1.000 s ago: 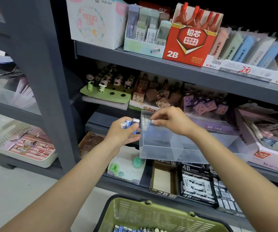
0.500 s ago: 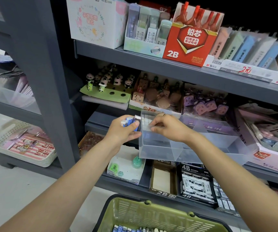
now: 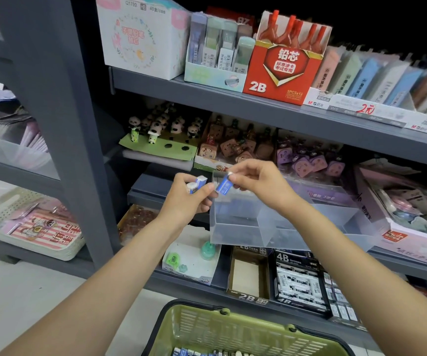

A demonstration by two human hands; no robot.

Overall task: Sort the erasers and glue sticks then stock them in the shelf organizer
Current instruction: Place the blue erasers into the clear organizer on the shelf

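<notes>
From the head camera, the left hand [image 3: 184, 199] is gripping a small bundle of erasers [image 3: 197, 183], its fingers curled round them. Just at its 3 o'clock, the right hand [image 3: 256, 179] is pinching a single blue-sleeved eraser [image 3: 224, 185] between thumb and fingertips, holding it above the left end of the clear shelf organizer [image 3: 284, 227]. The organizer is sitting on the grey shelf [image 3: 258, 110] unit, at centre frame. At 6 o'clock, a green basket [image 3: 233, 330] is holding more erasers along the bottom edge.
</notes>
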